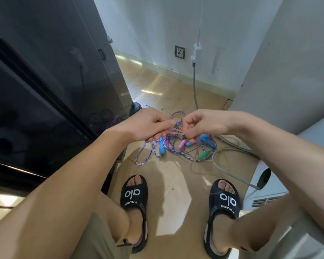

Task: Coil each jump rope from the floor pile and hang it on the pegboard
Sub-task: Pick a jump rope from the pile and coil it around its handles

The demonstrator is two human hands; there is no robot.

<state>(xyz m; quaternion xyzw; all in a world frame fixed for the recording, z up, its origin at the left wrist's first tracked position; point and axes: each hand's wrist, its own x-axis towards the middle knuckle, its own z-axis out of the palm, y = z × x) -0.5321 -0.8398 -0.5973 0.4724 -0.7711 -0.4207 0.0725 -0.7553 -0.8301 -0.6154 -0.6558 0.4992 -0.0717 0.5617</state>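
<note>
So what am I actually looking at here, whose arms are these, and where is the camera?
There is no machine here: a person wears one wide-angle camera on the head, looking down, so you see their own arms, legs and black slide sandals. The left hand and the right hand meet in front of the body, each pinching a thin, pale translucent cord stretched between them. Below, on the glossy tan floor, lies a tangled pile of jump ropes: purple-and-white braided cords, with blue, pink and green plastic handles. A dark glossy cabinet stands to the left, and a white wall with a power socket lies ahead. No pegboard shows in this view.
</note>
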